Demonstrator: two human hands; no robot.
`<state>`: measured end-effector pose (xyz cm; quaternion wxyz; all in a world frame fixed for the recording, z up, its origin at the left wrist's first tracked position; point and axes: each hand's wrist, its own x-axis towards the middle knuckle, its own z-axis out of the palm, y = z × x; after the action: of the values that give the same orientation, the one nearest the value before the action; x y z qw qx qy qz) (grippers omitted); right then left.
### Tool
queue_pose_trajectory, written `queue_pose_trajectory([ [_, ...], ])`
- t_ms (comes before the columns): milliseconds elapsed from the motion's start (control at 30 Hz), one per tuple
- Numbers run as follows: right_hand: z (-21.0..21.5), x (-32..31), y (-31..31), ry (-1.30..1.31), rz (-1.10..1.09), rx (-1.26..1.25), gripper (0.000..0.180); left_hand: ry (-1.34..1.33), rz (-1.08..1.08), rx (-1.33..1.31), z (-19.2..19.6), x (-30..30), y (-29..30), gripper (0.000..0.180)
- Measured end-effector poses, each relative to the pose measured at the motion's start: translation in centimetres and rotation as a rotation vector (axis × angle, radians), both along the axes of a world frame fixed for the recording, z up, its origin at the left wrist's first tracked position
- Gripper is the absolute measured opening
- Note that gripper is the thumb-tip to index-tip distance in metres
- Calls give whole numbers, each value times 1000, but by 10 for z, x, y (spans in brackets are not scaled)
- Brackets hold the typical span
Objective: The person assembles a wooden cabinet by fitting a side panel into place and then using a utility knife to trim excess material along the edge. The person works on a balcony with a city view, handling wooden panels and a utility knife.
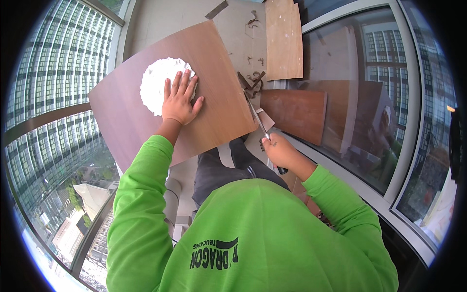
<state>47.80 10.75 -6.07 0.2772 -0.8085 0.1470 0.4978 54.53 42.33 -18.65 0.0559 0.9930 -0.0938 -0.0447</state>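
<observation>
A wide wood-grain board (214, 58) lies in front of me, tilted in view. Near its middle sits a round, white, crumpled-edged pad (158, 90), whose material I cannot make out. My left hand (181, 103) rests flat on the pad's right part, fingers stretched out and slightly apart. At the board's right edge, my right hand (283, 153) is closed around the handle of a long, narrow metal-bladed tool (258, 119). Its dark handle end sticks out below my fist. The blade runs along the board edge, apparently touching it; its exact kind is unclear.
Curled brown strips (254, 82) litter the floor beyond the board's right edge. A reddish-brown panel (299, 114) and a lighter panel (283, 44) lie by the framed glass (350, 97) on the right. Tall windows (53, 63) line the left. A grey strip (216, 9) lies farther off.
</observation>
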Motion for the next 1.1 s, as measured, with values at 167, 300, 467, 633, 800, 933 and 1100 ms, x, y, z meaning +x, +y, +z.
queue_pose_trajectory([
  [167,-1,-12,11,32,-36,-33,44,4,-8,2,2,1,-1,70],
  [300,-28,2,11,-125,35,-20,42,0,-12,11,3,2,-2,70],
  [467,15,-2,7,16,12,-2,46,-6,-6,22,3,1,1,70],
  [633,-68,-16,-17,-51,211,-45,44,-5,-25,8,0,4,-2,70],
  [800,-53,-18,-62,-227,-3,-176,40,-21,-18,10,-1,2,-1,70],
  [933,-25,-18,-62,-162,-210,-33,34,-15,-17,18,0,1,-1,70],
  [1100,-78,-46,-48,-48,-682,316,22,1,-37,86,-4,3,-3,70],
])
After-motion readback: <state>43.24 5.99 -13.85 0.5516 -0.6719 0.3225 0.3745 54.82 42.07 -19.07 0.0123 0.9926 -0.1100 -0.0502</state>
